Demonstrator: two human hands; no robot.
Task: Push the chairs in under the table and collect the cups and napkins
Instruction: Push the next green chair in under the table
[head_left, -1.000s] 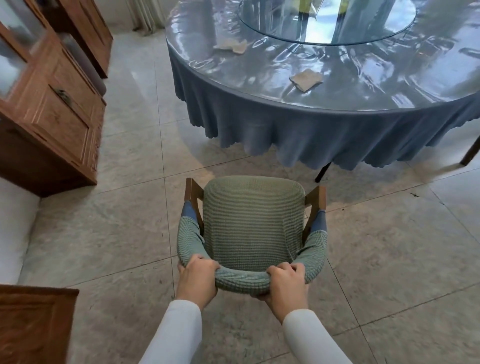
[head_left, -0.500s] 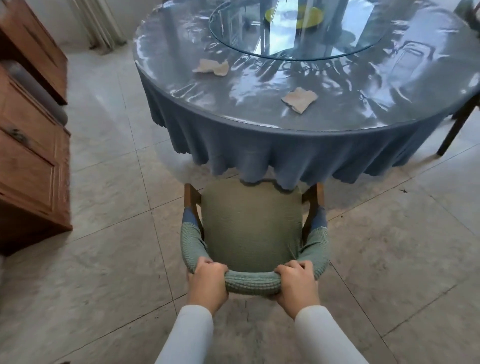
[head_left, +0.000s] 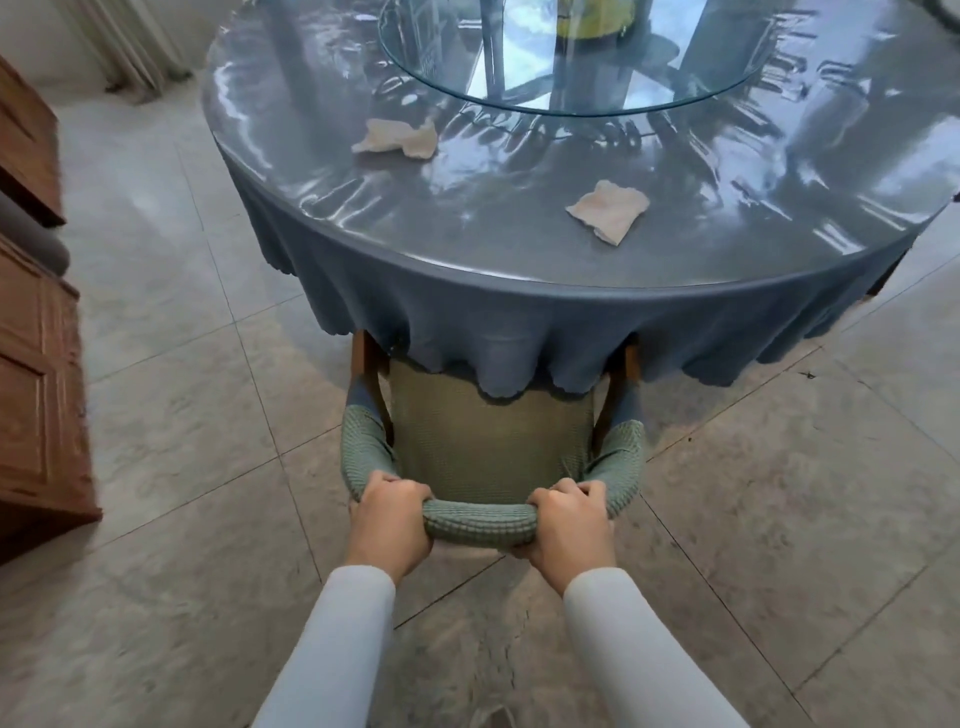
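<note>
Chair (head_left: 488, 441) front now under counter (head_left: 519, 270) cloth, clear of it a second ago, left hand (head_left: 389, 525) and right hand (head_left: 569, 530) fingers curled round backrest (head_left: 478, 519), nearly tucked, napkins (head_left: 608, 210) uncollected on counter.

Tiled floor (head_left: 156, 364), wooden cabinet (head_left: 36, 389)

2 bare hands; left hand (head_left: 387, 525), right hand (head_left: 569, 530); long pale grey-white sleeves (head_left: 337, 644) reach both wrists.

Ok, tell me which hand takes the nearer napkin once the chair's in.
Probably the right hand: the nearer napkin lies straight ahead of it; the left hand grips the chair further left.
</note>
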